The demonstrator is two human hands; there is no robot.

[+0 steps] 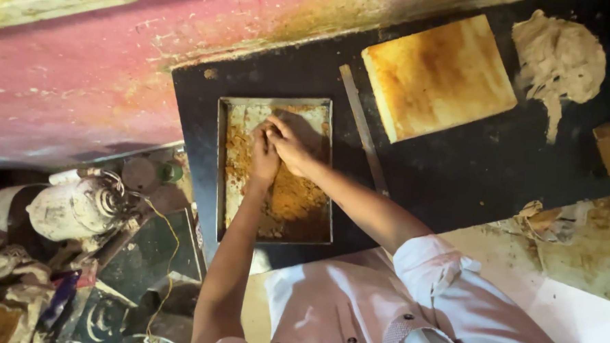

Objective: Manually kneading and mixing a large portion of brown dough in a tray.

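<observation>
Two hands of yours meet over the rectangular metal tray that lies on the dark worktop. Far to the left, below the counter edge, a pale dusty motor with loose wires sits among clutter on the floor. Moving right, the tray stands close to the worktop's left end, its floor coated with yellow-brown crumbly residue, thickest toward the near end. Your left hand rests inside the tray near its far half, fingers curled down onto the residue; whether they pinch anything you cannot tell. Your right hand lies touching it, just beside and slightly above, fingers bent and pressed together against the left hand's fingertips; what they grip, if anything, is hidden. Just right of the tray a thin metal strip lies flat on the worktop, running away from you. Further right sits a stained yellow-brown slab, tilted relative to the counter edge. Beyond it, near the far right, a lump of pale dough spreads on the worktop, well apart from your hands.
</observation>
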